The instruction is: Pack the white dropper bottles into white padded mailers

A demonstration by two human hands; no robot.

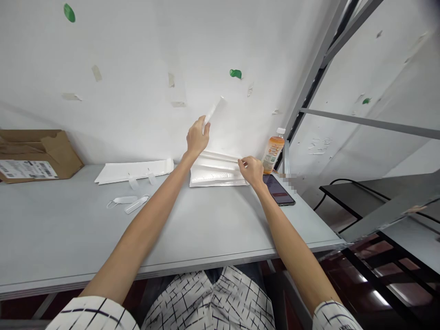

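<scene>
My left hand [198,136] is raised in front of the wall, closed around the lower end of a narrow white strip-shaped piece [215,109] that tilts up to the right. Below it, white glossy plastic bags [220,174] lie in a stack at the back of the table. My right hand [252,170] pinches the right end of the upper bag between thumb and fingers. Left of my left forearm lie two small white looped tags [136,204] and two small translucent pieces [133,184]. Behind them rests a long flat white stack [134,170].
An orange drink bottle [274,151] stands beside my right hand, with a phone [280,190] lying in front of it. A cardboard box [37,155] sits at the far left. The white wall [137,82] closes off the table's back, and a metal frame [311,82] rises at the right.
</scene>
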